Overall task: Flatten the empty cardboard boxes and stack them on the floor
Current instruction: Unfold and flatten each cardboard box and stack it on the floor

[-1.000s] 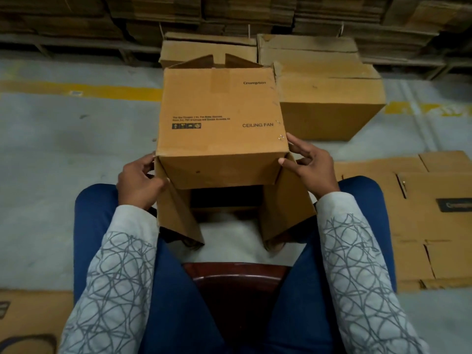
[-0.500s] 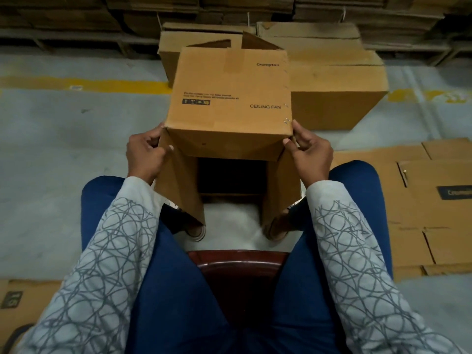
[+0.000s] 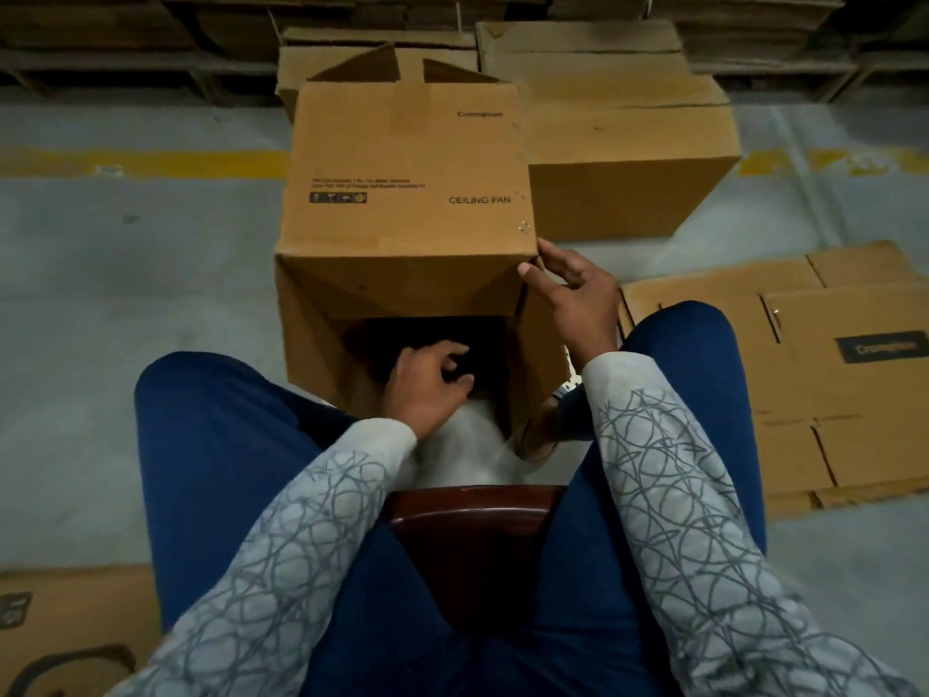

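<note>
- Ceiling-fan box [image 3: 407,173]: low between the person's knees, straight ahead of the dark red chair seat [image 3: 472,525]. Its underside is hidden, so I cannot tell whether it rests on the floor [image 3: 125,304].
- Orientation: the box lies on its side with its long axis running directly away from the person. The printed panel ("CEILING FAN") faces up. The near end is a dark mouth turned toward the chair.
- Flaps, near end: the top flap slopes down and inward, and the two side flaps hang toward the knees.
- Flaps, far end: two flaps stick up above the top panel.
- Right hand [image 3: 573,299]: at the near right top corner, with the thumb tip and a fingertip touching the corner edge. The other fingers are spread and nearly straight. Grip released, nothing clasped.
- Left hand [image 3: 427,379]: low in front of the mouth, fingers curled, motion-blurred. I cannot tell whether its grip has a flap or nothing.
- Right side: flattened boxes [image 3: 804,374] lie flat on the floor just beside the right knee.
- Beyond the far end: upright boxes [image 3: 628,143] stand near it, and the right one shows past the ceiling-fan box's right edge.
- Left side: grey floor runs out to a yellow line [image 3: 151,161].
- Lower left: a flat cardboard sheet [image 3: 60,626] lies by the left leg.
- Back edge: stacks of flat cardboard [image 3: 151,22].
</note>
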`<state>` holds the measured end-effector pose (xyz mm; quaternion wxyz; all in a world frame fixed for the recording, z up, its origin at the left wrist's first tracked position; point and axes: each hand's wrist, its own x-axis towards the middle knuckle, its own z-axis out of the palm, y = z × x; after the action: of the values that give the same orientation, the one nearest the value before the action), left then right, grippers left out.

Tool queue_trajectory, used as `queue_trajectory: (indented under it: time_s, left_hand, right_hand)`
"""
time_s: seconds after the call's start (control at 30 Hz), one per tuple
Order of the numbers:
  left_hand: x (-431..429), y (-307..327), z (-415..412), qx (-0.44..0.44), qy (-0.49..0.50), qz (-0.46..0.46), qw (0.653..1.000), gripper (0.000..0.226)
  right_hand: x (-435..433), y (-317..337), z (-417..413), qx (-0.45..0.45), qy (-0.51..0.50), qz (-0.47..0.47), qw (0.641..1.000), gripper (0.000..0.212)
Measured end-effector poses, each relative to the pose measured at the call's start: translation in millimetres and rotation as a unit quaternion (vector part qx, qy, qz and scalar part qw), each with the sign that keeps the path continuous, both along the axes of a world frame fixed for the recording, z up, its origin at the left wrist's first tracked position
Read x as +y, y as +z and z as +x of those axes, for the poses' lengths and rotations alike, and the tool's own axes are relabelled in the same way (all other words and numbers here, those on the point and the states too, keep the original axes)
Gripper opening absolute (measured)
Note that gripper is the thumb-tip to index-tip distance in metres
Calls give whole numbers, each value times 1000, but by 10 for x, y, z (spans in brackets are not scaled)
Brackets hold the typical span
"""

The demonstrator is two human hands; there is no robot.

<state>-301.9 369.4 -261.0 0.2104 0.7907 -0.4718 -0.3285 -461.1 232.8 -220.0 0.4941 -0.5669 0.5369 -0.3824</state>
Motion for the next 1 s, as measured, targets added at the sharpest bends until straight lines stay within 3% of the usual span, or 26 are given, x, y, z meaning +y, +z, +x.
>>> queue_trajectory:
  time_s: [0.07,0.13,0.27,0.37,0.47,0.6,0.8,0.9,1.0]
  left_hand:
    - [-64,-98,132,232,166,131,950,65]
    - [-97,-141,254,362,265,129,884,69]
    - [-149,-172,441,492,394,-18,776,64]
    - [-170,-140,489,553,410,-74,721,60]
    - [-118,-112,433,548,422,-69,719,43]
    - [-65,-114,370,436,493,-26,753,37]
    - [42,86,230,418,568,-87,703,20]
    - [220,168,112,433,569,-105,691,23]
    - [395,280,-6,418,577,-157,683,10]
  right_hand:
    - [5,-23,12,-11,3,3,1000,42]
    - [11,-40,24,-14,3,7,1000,41]
    - [11,-43,30,-30,0,16,999,40]
    - [7,-44,10,-38,-1,21,999,39]
    - [-5,-57,-19,-38,0,19,999,40]
    - [-3,-89,-32,-44,19,23,999,44]
    - [-17,-39,-23,-58,60,39,996,50]
    - [-29,-48,-43,-58,62,54,995,55]
    - [-23,-30,-29,-46,54,51,996,54]
